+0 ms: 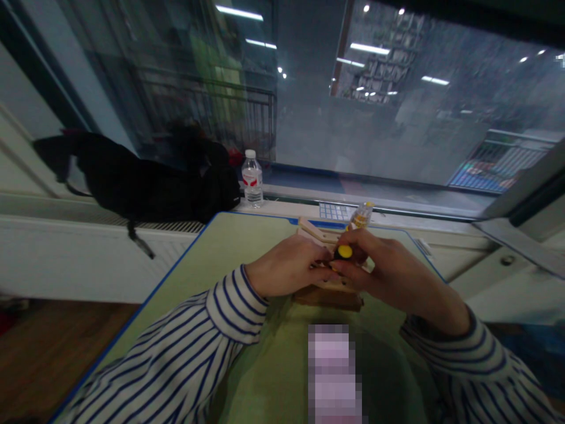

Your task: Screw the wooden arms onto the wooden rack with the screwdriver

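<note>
A small wooden frame point(329, 297) with holes in its boards stands on the green table point(247, 235). My left hand point(289, 265) reaches over its left side, with thumb and fingers closed at the frame; what lies between the fingertips is partly hidden. Above the frame, my right hand point(388, 268) wraps its fingers round the black and yellow handle of a screwdriver point(345, 252). The round yellow end of the handle faces me, and its shaft and tip are out of sight. Both hands' fingertips nearly meet at the handle.
Just behind my right hand stands a clear container with yellow parts point(362, 215). A water bottle point(252, 179) and a black bag or jacket point(145, 182) rest on the sill by the window point(309, 118). A pixelated patch point(334, 374) covers the table's near middle.
</note>
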Demonstrator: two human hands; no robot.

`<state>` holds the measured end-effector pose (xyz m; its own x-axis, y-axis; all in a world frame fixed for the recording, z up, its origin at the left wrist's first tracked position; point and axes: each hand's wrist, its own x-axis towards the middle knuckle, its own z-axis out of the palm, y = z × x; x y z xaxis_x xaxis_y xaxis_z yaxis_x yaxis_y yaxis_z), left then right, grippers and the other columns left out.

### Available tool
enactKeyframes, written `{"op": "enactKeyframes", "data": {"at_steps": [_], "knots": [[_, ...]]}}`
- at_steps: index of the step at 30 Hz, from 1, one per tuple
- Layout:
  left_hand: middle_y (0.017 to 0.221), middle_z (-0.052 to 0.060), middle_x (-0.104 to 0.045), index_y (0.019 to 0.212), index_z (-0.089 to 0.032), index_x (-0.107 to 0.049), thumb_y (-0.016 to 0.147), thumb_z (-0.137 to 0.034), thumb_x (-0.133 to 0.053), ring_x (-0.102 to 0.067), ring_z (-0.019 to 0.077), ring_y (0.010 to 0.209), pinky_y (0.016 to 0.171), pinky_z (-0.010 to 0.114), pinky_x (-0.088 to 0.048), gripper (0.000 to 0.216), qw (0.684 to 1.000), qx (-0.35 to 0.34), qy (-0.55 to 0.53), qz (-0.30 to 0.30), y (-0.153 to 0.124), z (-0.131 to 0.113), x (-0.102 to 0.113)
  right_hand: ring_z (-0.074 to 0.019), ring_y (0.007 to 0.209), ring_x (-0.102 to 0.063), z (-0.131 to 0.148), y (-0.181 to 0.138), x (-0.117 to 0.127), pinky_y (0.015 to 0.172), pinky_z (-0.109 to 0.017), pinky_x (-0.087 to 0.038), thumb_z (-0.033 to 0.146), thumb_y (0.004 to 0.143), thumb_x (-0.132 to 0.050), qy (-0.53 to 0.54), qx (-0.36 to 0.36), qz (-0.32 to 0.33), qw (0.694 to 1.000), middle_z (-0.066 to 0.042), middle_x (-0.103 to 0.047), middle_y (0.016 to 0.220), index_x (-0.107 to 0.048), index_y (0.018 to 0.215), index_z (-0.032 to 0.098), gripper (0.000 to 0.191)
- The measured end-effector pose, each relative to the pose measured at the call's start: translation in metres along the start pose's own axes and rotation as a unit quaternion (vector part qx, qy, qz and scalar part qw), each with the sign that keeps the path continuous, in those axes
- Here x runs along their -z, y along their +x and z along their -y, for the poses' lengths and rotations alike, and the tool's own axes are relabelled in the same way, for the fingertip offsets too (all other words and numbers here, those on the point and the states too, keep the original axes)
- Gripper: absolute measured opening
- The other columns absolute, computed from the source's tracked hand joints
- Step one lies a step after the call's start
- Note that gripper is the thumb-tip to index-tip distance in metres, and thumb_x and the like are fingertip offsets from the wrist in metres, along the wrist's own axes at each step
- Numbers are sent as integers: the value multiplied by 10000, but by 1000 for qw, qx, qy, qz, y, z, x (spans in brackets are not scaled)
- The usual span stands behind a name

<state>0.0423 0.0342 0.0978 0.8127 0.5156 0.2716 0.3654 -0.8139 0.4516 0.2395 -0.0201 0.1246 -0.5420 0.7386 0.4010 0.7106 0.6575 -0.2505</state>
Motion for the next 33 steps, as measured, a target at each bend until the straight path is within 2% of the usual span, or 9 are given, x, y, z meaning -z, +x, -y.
{"op": "enactKeyframes", "data": {"at_steps": [4,8,12,20,33], "knots": [[751,9,-641,778,-144,-653,911,-288,-557,-589,128,710,638,231,-383,218,1000,-7,-8,-1,-2,2,-1,-116,711,-611,-1,-1,0,609,-228,-440,305,901,-582,22,31,-11,999,-3,-655,868,-513,1175,202,301],[762,2,-645,820,-154,-657,896,-279,-581,-593,126,716,633,229,-381,165,1000,-8,-18,-7,-3,4,-3,-95,747,-612,-3,-1,0,676,-218,-469,173,888,-577,40,80,-13,996,-12,-667,985,-530,1183,205,300],[819,15,-666,872,-163,-673,875,-317,-603,-609,146,775,680,245,-403,169,999,0,-21,-25,-2,3,-5,-93,779,-618,-3,-1,-1,709,-219,-480,120,876,-575,48,76,-3,996,-7,-669,1034,-548,1174,206,312],[818,26,-682,861,-170,-689,861,-300,-608,-619,162,778,704,257,-418,153,999,10,-11,-34,-1,3,-6,-103,809,-625,-3,0,1,714,-221,-479,142,886,-573,42,54,9,998,-11,-669,1027,-550,1163,205,284],[843,23,-678,887,-162,-667,879,-236,-568,-621,150,788,691,242,-418,124,999,11,-40,2,-2,3,-3,-125,752,-628,0,1,2,653,-253,-467,266,925,-548,19,40,13,999,-23,-669,916,-570,1095,195,185]]}}
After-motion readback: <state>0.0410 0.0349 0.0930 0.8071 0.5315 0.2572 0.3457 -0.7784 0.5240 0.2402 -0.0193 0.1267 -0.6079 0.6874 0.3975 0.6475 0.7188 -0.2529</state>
